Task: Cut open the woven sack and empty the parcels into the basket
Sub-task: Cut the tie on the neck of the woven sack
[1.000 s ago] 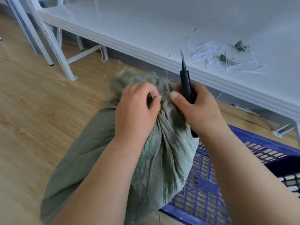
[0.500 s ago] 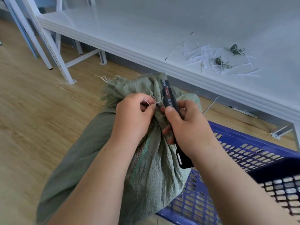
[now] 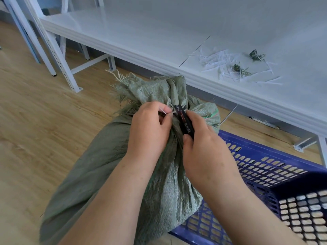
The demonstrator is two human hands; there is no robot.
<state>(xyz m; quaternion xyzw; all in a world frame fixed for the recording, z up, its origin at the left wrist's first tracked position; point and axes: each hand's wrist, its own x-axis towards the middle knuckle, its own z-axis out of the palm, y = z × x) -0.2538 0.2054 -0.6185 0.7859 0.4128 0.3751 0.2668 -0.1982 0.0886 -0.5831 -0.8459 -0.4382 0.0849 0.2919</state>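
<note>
Two bare hands meet at the tied neck of one green woven sack [image 3: 99, 174] in the head view. The left hand [image 3: 150, 131] is curled, thumb and forefinger pinching a thin white tie strand [image 3: 168, 113] at the neck. The right hand [image 3: 207, 149] is wrapped round a black utility knife [image 3: 184, 122], thumb along its side, the knife's front end pushed in against the gathered fabric; the blade itself is hidden in the folds. The sack stands on the wooden floor [image 3: 44, 121], its frayed mouth pointing up toward the shelf, its right side leaning on the rim of one blue slotted basket [image 3: 265, 167]. Both forearms cover much of the sack's lower middle. Behind runs a low white shelf [image 3: 159, 32] bearing a scatter of white cut strips [image 3: 219, 62] and two small green fibre clumps [image 3: 238, 68]. No parcels show.
</note>
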